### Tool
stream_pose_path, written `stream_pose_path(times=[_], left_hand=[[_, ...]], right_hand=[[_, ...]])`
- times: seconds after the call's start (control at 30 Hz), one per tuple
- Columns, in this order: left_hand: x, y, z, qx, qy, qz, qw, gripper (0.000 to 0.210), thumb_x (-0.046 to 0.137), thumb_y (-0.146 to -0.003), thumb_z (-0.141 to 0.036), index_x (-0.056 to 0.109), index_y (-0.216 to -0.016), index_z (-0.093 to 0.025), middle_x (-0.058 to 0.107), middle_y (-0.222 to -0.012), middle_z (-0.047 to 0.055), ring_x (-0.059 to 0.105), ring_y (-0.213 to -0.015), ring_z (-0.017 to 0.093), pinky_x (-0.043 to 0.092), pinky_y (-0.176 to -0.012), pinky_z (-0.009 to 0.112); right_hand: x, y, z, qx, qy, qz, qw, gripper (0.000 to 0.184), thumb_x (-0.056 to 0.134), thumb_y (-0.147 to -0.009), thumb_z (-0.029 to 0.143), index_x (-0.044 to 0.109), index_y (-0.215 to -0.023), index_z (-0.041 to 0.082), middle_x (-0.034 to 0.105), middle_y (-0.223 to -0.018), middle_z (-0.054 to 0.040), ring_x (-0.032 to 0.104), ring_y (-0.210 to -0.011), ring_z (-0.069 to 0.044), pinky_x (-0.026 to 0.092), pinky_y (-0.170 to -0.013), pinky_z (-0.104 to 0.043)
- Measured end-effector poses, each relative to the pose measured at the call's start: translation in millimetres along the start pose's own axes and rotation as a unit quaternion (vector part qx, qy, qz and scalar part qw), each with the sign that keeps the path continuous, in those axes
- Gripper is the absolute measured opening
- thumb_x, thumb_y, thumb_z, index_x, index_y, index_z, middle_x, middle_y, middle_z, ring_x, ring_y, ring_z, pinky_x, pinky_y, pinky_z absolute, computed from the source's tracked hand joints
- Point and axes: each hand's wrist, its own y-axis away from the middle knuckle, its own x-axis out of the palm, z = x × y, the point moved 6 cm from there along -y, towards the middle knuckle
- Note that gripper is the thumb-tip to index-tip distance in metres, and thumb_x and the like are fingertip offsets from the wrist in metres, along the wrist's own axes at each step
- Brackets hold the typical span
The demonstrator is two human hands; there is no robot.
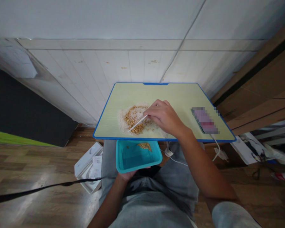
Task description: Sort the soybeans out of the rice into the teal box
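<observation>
Right now, your right hand (pixel 165 115) has its fingers closed on a thin white utensil (pixel 137 123), which slants down to the near left part of the yellow beans (pixel 137 129). They lie mixed with white rice (pixel 122 122) on the left half of the counter (pixel 175 95). Your left hand (pixel 127 175) grips the teal container (pixel 130 160) from beneath, by the counter's near edge, most of its fingers hidden. Inside, a cluster of beans (pixel 146 146) sits toward the far right corner. At right, a phone (pixel 205 122) rests on the counter.
</observation>
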Motion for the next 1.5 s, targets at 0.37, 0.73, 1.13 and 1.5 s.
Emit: stream_pose_path(times=[0.37, 0.73, 1.13, 1.5], left_hand=[[14.4, 5, -5, 0.028, -0.092, -0.087, 0.991, 0.071, 0.085, -0.097, -0.099, 0.099, -0.137, -0.042, 0.09, -0.17, 0.007, 0.059, -0.184, 0.059, 0.056, -0.139, 0.095], [35.8, 6, -3, 0.015, -0.151, -0.063, 0.986, 0.077, 0.094, -0.083, -0.104, 0.1, -0.133, -0.046, 0.085, -0.178, 0.002, 0.061, -0.182, 0.061, 0.055, -0.142, 0.092], [19.0, 4, -2, 0.024, -0.2, -0.089, 0.976, 0.087, 0.082, -0.085, -0.111, 0.098, -0.144, -0.049, 0.083, -0.181, 0.0, 0.063, -0.179, 0.061, 0.053, -0.142, 0.094], [5.2, -1, 2, 0.007, -0.139, -0.052, 0.989, 0.071, 0.085, -0.092, -0.095, 0.096, -0.143, -0.046, 0.087, -0.175, 0.001, 0.061, -0.182, 0.057, 0.047, -0.148, 0.091]], right_hand=[[-9, 49, 7, -0.021, -0.053, -0.22, 0.974, 0.022, 0.077, -0.125, 0.034, 0.097, -0.117, 0.028, 0.094, -0.103, -0.0066, 0.077, -0.09, -0.027, 0.064, -0.088, -0.042], [26, 90, 37, 0.067, -0.109, -0.267, 0.955, 0.035, 0.076, -0.12, 0.028, 0.075, -0.085, 0.026, 0.072, -0.074, 0.0012, 0.063, -0.065, -0.018, 0.051, -0.068, -0.03], [29, 115, 17, 0.19, -0.09, -0.302, 0.93, 0.028, 0.076, -0.113, 0.033, 0.078, -0.085, 0.027, 0.072, -0.072, 0.0012, 0.067, -0.063, -0.019, 0.053, -0.067, -0.03], [20, 122, 5, 0.215, -0.076, -0.348, 0.909, 0.023, 0.077, -0.108, 0.035, 0.082, -0.088, 0.027, 0.074, -0.071, 0.001, 0.069, -0.061, -0.02, 0.056, -0.066, -0.031]])
